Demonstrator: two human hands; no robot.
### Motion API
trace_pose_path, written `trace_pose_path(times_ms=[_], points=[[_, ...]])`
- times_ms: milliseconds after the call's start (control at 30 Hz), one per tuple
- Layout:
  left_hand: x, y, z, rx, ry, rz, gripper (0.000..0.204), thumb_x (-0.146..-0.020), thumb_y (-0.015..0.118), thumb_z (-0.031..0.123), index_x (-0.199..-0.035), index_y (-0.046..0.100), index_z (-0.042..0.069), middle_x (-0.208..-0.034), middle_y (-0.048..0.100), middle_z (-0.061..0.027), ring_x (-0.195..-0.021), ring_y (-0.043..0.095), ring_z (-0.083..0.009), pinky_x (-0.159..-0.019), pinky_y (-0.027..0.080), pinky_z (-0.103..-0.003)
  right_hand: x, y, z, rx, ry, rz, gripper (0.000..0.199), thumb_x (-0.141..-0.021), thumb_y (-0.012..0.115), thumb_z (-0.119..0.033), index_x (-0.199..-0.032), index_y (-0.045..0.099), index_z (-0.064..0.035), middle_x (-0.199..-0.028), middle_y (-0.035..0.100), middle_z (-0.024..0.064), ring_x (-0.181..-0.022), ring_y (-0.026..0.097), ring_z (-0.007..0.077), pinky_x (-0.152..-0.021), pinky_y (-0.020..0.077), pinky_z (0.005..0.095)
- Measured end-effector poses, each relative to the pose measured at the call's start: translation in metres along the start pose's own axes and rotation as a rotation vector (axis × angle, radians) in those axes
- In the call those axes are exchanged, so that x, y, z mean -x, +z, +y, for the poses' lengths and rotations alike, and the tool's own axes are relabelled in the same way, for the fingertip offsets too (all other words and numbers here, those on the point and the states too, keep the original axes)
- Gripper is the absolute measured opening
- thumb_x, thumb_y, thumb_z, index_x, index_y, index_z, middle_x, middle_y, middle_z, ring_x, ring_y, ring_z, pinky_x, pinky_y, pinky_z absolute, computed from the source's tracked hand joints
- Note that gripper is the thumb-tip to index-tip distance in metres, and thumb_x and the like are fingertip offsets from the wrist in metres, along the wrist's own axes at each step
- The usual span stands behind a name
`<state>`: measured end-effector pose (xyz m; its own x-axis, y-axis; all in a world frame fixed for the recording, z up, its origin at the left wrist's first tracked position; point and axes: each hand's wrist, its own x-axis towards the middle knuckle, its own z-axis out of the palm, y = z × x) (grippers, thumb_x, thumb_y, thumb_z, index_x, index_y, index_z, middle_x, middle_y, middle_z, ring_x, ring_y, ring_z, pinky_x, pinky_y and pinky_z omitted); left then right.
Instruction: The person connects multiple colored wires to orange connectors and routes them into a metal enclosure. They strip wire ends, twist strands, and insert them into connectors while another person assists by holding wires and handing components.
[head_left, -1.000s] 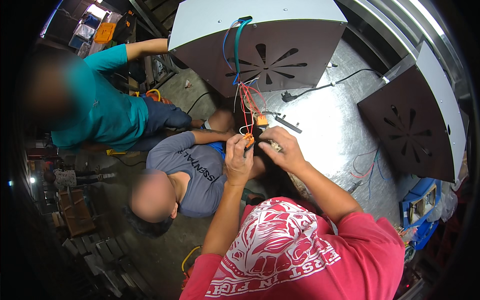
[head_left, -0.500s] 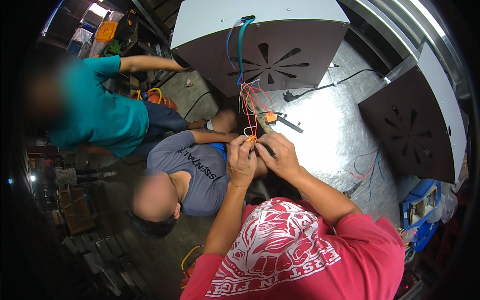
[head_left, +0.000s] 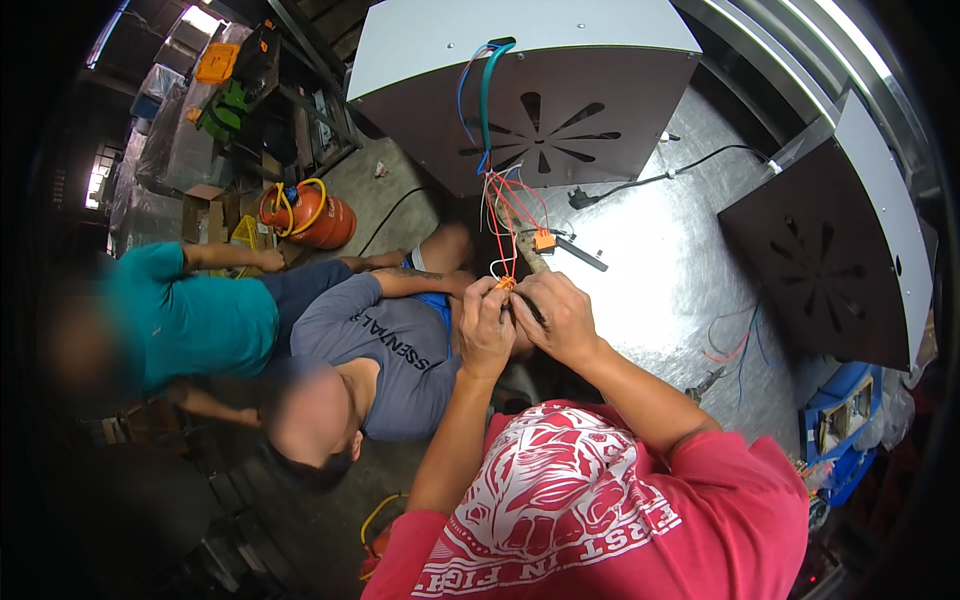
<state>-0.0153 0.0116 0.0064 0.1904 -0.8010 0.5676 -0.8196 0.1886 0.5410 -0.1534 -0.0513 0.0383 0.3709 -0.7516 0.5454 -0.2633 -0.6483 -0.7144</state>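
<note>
My left hand (head_left: 484,326) pinches a small orange wired part (head_left: 506,283) between thumb and fingers. My right hand (head_left: 557,318) closes in against its other side, fingertips bent; what they grip is hidden. Red and white wires (head_left: 512,232) run from the orange part up to a bundle below the nearer metal cabinet (head_left: 600,105). This cabinet has a dark panel with petal-shaped slots. A thick green cable (head_left: 487,95) and a thin blue wire come out of its top. Beyond my right hand, another orange-and-black part (head_left: 544,241) lies beside a black strip (head_left: 582,253).
A similar cabinet (head_left: 820,240) stands at right on the shiny metal table (head_left: 640,310). A black plug cord (head_left: 640,184) and pliers (head_left: 706,384) lie on the table. Blue bins (head_left: 845,405) are at far right. Two people and an orange gas cylinder (head_left: 325,222) are at left.
The person in teal has moved down and away from the cabinet, lowering an arm and uncovering the gas cylinder. My hands stay at the orange part, with only small finger shifts.
</note>
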Motion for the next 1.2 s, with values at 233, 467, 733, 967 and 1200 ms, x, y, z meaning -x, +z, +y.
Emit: trace_pose_path(times_ms=[233, 467, 733, 967, 1200], points=[[0.001, 0.003, 0.001, 0.030, -0.008, -0.010, 0.041, -0.077, 0.076, -0.004, -0.111, 0.056, 0.008, -0.111, 0.060, -0.0153, -0.096, 0.063, -0.0351, -0.080, 0.054, -0.042, -0.002, 0.005, 0.007, -0.011, -0.012, 0.010, 0.013, -0.083, 0.071, -0.007, -0.088, 0.061, -0.0029, -0.081, 0.060, 0.0124, -0.073, 0.061, 0.0334, -0.064, 0.0502, 0.0428], [0.000, 0.007, 0.004, 0.101, -0.031, -0.014, 0.040, -0.076, 0.078, -0.002, -0.109, 0.057, 0.007, -0.108, 0.062, -0.0150, -0.094, 0.064, -0.0352, -0.080, 0.054, -0.042, 0.008, 0.006, 0.012, -0.328, 0.356, -0.086, 0.012, -0.087, 0.064, -0.008, -0.088, 0.056, 0.0017, -0.080, 0.060, 0.0158, -0.071, 0.062, 0.0309, -0.066, 0.0505, 0.0385], [-0.003, 0.003, 0.001, 0.086, -0.146, 0.056, 0.039, -0.076, 0.079, 0.001, -0.106, 0.056, 0.006, -0.107, 0.065, -0.0146, -0.096, 0.066, -0.0334, -0.083, 0.054, -0.040, 0.009, -0.003, 0.021, -0.489, 0.560, -0.151, 0.016, -0.095, 0.063, -0.012, -0.100, 0.060, 0.0035, -0.091, 0.065, 0.0121, -0.082, 0.063, 0.0172, -0.074, 0.0515, 0.0309], [-0.001, 0.008, 0.007, 0.119, -0.176, -0.031, 0.042, -0.077, 0.079, 0.004, -0.112, 0.055, 0.005, -0.115, 0.065, -0.0163, -0.102, 0.066, -0.0337, -0.088, 0.054, -0.040, 0.012, 0.001, 0.030, -0.916, 0.809, -0.348, 0.032, -0.101, 0.060, -0.012, -0.129, 0.056, 0.0029, -0.116, 0.065, 0.0090, -0.103, 0.064, 0.0154, -0.089, 0.0532, 0.0298], [-0.004, 0.003, 0.015, 0.340, -0.287, -0.096, 0.036, -0.081, 0.077, 0.006, -0.113, 0.060, 0.004, -0.122, 0.064, -0.0177, -0.107, 0.066, -0.0318, -0.085, 0.056, -0.039, 0.020, 0.004, 0.048, -1.070, 0.752, -0.203, 0.034, -0.095, 0.066, -0.006, -0.127, 0.057, 0.0028, -0.113, 0.064, 0.0074, -0.098, 0.061, 0.0107, -0.090, 0.0510, 0.0267]])
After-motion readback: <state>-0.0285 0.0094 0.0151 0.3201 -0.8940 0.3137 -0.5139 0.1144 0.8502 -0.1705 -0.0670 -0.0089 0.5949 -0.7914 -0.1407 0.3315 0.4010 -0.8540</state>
